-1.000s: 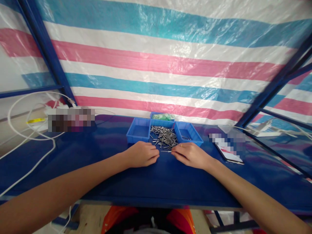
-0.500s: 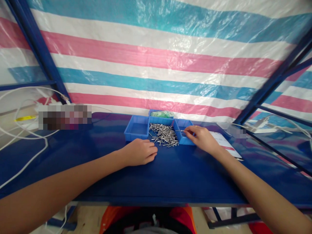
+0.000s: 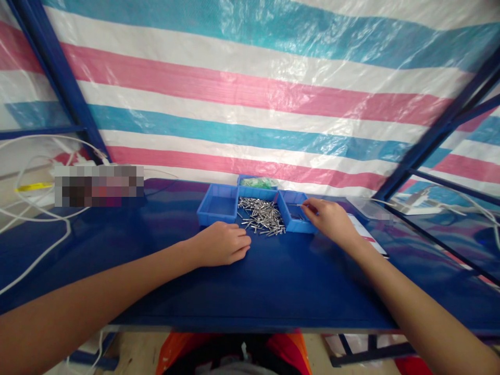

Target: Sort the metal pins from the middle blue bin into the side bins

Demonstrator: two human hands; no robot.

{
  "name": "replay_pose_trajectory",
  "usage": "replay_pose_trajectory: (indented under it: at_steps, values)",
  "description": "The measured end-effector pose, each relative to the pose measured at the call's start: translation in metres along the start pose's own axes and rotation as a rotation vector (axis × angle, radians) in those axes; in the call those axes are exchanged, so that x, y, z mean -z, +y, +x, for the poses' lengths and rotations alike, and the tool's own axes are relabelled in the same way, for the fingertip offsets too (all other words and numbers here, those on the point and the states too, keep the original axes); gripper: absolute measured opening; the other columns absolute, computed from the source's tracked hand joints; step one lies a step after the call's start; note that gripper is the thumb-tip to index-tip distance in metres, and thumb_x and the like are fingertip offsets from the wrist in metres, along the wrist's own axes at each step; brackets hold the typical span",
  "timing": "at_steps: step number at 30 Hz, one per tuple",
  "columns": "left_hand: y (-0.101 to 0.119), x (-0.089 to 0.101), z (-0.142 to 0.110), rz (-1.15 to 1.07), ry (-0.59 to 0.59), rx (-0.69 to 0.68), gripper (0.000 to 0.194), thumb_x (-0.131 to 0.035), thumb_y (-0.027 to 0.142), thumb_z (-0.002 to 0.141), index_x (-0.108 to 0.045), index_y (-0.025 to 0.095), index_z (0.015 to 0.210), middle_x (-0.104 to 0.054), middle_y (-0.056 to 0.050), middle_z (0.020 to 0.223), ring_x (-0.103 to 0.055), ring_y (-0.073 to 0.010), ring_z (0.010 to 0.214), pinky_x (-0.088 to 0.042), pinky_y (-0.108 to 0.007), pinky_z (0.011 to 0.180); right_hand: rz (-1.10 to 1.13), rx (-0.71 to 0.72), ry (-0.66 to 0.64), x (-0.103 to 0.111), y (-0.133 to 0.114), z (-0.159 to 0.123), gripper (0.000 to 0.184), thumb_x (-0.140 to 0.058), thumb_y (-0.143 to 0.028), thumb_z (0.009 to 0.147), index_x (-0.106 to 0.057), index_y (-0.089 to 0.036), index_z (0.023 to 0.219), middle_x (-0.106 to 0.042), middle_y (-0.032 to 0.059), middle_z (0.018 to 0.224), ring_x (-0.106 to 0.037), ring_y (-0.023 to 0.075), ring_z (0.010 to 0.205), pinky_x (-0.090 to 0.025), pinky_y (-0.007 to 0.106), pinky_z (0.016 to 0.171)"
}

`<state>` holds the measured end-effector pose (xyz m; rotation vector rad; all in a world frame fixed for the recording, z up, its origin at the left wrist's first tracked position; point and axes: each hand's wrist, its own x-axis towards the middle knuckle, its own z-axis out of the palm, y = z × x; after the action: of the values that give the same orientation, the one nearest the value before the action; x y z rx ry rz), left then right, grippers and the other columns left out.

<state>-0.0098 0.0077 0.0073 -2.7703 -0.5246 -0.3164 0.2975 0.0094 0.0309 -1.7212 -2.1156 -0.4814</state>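
While reaching with the right hand [image 3: 330, 220] over a blue, open-topped, rectangular plastic bin [image 3: 300, 226], pinches a thin, silver-coloured metal pin [image 3: 296, 204] by one end, with thumb and fingertips brought together on it. Points the pin leftward from those fingertips, across the opening of the bin. Cannot tell of any contact between the pin and the bin's floor. Has a few thin metal pieces [image 3: 299, 216] lying loose in that same bin, just below and to the left of the right fingers.

Rests the left hand [image 3: 226, 244] on the glossy dark-blue tabletop [image 3: 253, 291], with palm down and fingers loosely curled and bunched. Cannot tell of anything held beneath, for want of a view under the palm. Has just beyond the left knuckles a second blue rectangular plastic bin [image 3: 219, 203], open at the top. Shows, ahead of the left fingertips and left of the right hand, a loose heap of silver-coloured metal pins [image 3: 262, 214] spread directly on the tabletop between the two bins. Has behind the heap, farthest from both hands, a third blue plastic bin [image 3: 269, 195], holding a crumpled packet of clear and green plastic [image 3: 255, 182]. Shows a flat phone with a white screen [image 3: 365, 233] to the right of the right wrist, partly hidden by the forearm.
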Motion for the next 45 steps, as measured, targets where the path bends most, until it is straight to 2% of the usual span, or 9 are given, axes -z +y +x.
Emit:
replay_pose_trajectory:
  at_steps: [5, 8, 12, 15, 18, 23, 32, 39, 45]
  values:
    - [-0.001, 0.0, 0.0, -0.011, 0.015, -0.007, 0.023, -0.042, 0.025, 0.094, -0.06, 0.017, 0.08, -0.062, -0.002, 0.075, -0.056, -0.0138, 0.069, -0.039, -0.024, 0.06, 0.065, 0.056, 0.042, 0.002, -0.003, -0.002, 0.021, -0.048, -0.03, 0.09, -0.065, -0.018, 0.093, -0.069, 0.006, 0.08, -0.065, 0.0202, 0.07, -0.046, 0.027, 0.062]
    - [-0.001, -0.001, 0.001, -0.005, 0.03, -0.011, 0.023, -0.043, 0.025, 0.093, -0.059, 0.018, 0.079, -0.062, -0.001, 0.074, -0.056, -0.0144, 0.069, -0.039, -0.025, 0.059, 0.22, 0.215, 0.102, 0.005, -0.015, -0.007, 0.022, -0.046, -0.028, 0.092, -0.063, -0.017, 0.098, -0.069, 0.0073, 0.087, -0.065, 0.0197, 0.078, -0.049, 0.03, 0.073]
    - [0.0, -0.003, 0.001, -0.005, 0.031, -0.004, 0.023, -0.044, 0.025, 0.093, -0.06, 0.018, 0.079, -0.061, -0.001, 0.073, -0.056, -0.0139, 0.069, -0.039, -0.026, 0.059, 0.348, 0.538, -0.054, 0.004, -0.045, -0.02, 0.023, -0.041, -0.023, 0.095, -0.062, -0.017, 0.102, -0.067, 0.008, 0.093, -0.064, 0.0175, 0.083, -0.052, 0.03, 0.077]
    - [0.001, -0.003, 0.001, 0.007, 0.02, -0.001, 0.021, -0.045, 0.026, 0.092, -0.06, 0.018, 0.08, -0.061, -0.001, 0.074, -0.056, -0.0143, 0.069, -0.038, -0.026, 0.058, 0.314, 0.635, -0.187, -0.005, -0.063, -0.028, 0.027, -0.041, -0.018, 0.094, -0.059, -0.019, 0.114, -0.064, 0.0089, 0.107, -0.064, 0.0181, 0.093, -0.053, 0.031, 0.081]
    - [0.001, -0.004, 0.002, 0.021, 0.006, -0.006, 0.02, -0.046, 0.026, 0.092, -0.06, 0.018, 0.08, -0.062, -0.001, 0.076, -0.056, -0.0148, 0.069, -0.037, -0.025, 0.057, 0.259, 0.619, -0.197, -0.016, -0.069, -0.029, 0.032, -0.04, -0.015, 0.093, -0.056, -0.017, 0.121, -0.06, 0.0114, 0.118, -0.062, 0.0202, 0.101, -0.054, 0.034, 0.085]
    - [0.0, -0.006, 0.002, 0.023, 0.015, -0.008, 0.02, -0.045, 0.026, 0.092, -0.059, 0.018, 0.08, -0.061, -0.002, 0.076, -0.055, -0.0146, 0.07, -0.036, -0.025, 0.057, 0.225, 0.584, -0.205, -0.021, -0.069, -0.025, 0.038, -0.039, -0.012, 0.093, -0.053, -0.016, 0.127, -0.057, 0.0132, 0.125, -0.06, 0.0219, 0.108, -0.053, 0.036, 0.089]
    - [0.001, -0.005, 0.002, 0.018, 0.017, -0.009, 0.02, -0.045, 0.026, 0.092, -0.059, 0.017, 0.08, -0.062, -0.002, 0.076, -0.055, -0.0147, 0.069, -0.037, -0.026, 0.057, 0.211, 0.618, -0.236, -0.018, -0.069, -0.025, 0.039, -0.038, -0.008, 0.092, -0.05, -0.014, 0.129, -0.063, 0.0112, 0.106, -0.063, 0.0207, 0.094, -0.054, 0.035, 0.083]
    - [0.0, -0.004, 0.002, -0.011, 0.04, -0.012, 0.021, -0.044, 0.025, 0.093, -0.058, 0.017, 0.079, -0.061, -0.002, 0.074, -0.055, -0.0146, 0.069, -0.037, -0.025, 0.057, 0.218, 0.668, -0.24, -0.015, -0.069, -0.024, 0.035, -0.038, -0.01, 0.092, -0.054, -0.015, 0.124, -0.063, 0.0113, 0.106, -0.062, 0.0201, 0.095, -0.053, 0.034, 0.084]
    - [0.0, -0.005, 0.002, 0.0, 0.027, -0.01, 0.02, -0.045, 0.025, 0.092, -0.059, 0.017, 0.08, -0.062, -0.002, 0.076, -0.055, -0.015, 0.069, -0.037, -0.025, 0.057, 0.244, 0.721, -0.222, -0.011, -0.07, -0.024, 0.037, -0.039, -0.011, 0.092, -0.053, -0.016, 0.126, -0.058, 0.0105, 0.124, -0.058, 0.0204, 0.106, -0.05, 0.036, 0.092]
